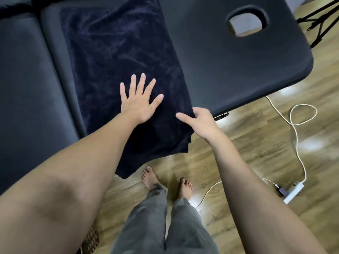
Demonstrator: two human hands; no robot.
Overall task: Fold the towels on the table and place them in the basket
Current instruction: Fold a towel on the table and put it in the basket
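Clearly mid-fold: the left hand (140,101) presses flat, fingers spread, on the dark towel (117,57), the right hand (199,121) pinching its near corner. The towel overhangs the table (229,74); folding remains, no basket surely seen.

A dark towel (117,57) lies on the black counter (229,70), its near end hanging over the edge at centre frame. The left hand (139,101) presses flat on it, fingers (142,83) spread. The right hand (200,121) grips the towel's right edge. A woven basket (91,239) peeks in at bottom left.
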